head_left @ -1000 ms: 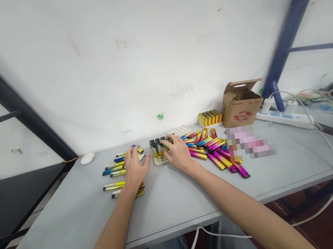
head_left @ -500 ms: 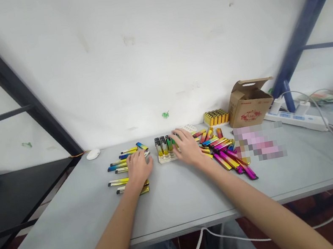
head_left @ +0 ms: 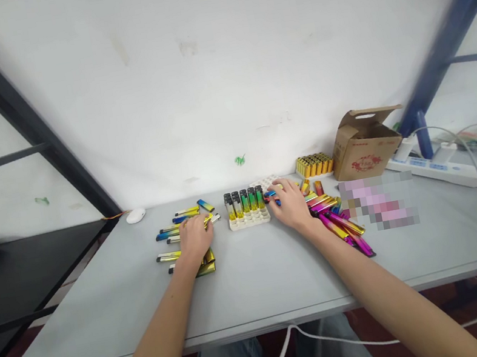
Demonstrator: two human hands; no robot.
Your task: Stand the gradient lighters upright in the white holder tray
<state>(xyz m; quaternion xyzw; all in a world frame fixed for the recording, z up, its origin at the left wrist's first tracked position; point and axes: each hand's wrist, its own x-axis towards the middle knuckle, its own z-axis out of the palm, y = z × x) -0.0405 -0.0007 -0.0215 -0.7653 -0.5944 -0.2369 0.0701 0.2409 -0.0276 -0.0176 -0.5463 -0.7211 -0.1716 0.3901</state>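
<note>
White tray on the grey table, black-topped lighters upright in its back rows. Left hand, left of tray, fingers curled over loose yellow-and-blue lighters; can't tell if gripping. Right hand, just right of tray, fingers bent at the edge of a pink-and-gold lighter pile; grip unclear. Hands well apart, tray between. Behind tray to the right: yellow lighters standing packed, then open cardboard box.

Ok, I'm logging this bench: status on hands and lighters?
Left hand at left lighters; right hand at right pile; grips unclear. White tray between, partly filled. Cardboard box well aside.
</note>
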